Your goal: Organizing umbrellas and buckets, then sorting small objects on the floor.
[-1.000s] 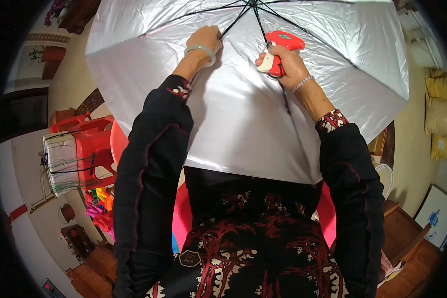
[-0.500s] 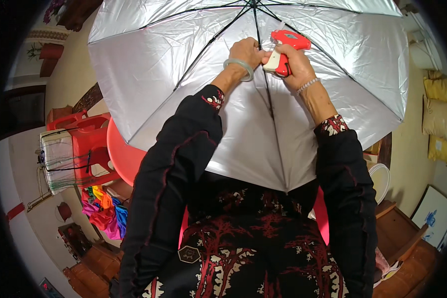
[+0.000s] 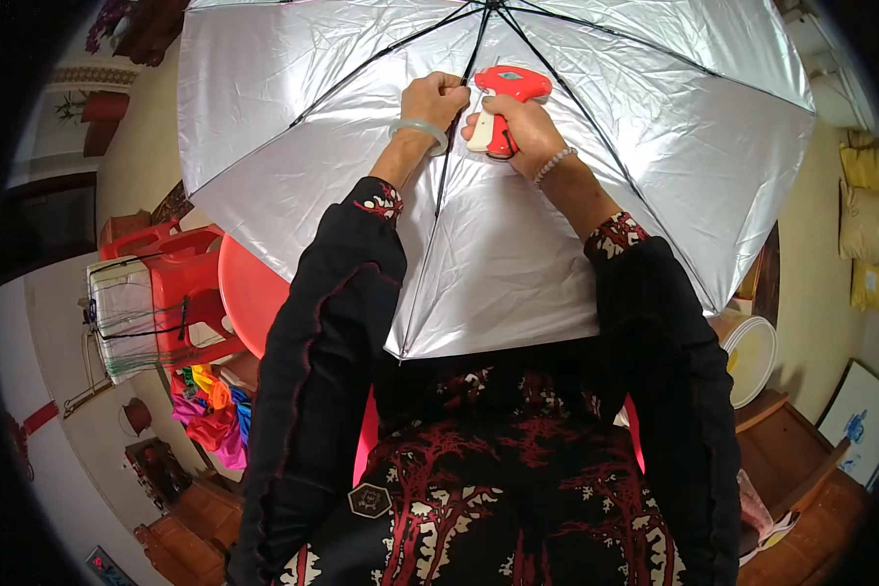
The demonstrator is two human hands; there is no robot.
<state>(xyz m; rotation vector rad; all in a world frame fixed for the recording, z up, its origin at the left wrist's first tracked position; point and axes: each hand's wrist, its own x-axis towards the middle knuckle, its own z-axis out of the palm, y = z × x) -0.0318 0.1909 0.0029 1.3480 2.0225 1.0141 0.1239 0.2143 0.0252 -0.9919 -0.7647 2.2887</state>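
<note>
An open umbrella [image 3: 517, 293] with silver lining and dark ribs spreads inside up before me. My left hand [image 3: 429, 103], a pale bangle at its wrist, is closed in a pinch at the umbrella rib [image 3: 444, 176] nearest the middle. Just right of that rib, my right hand [image 3: 522, 127] grips a red and white tagging gun [image 3: 513, 86] by its handle. The gun's front faces left, toward my left fingertips. Whether its needle touches the rib or the cloth I cannot tell.
A red round table or basin [image 3: 249, 293] shows past the umbrella's left edge, near red plastic chairs [image 3: 190, 283] and a bright multicoloured cloth heap [image 3: 214, 415]. At right stand a white bucket [image 3: 752, 361], brown wooden furniture [image 3: 791, 449] and yellow cushions [image 3: 864, 225].
The umbrella has turned, its near rib tip swinging to the left. Both hands have shifted left, and the tagging gun has moved along in my right hand.
</note>
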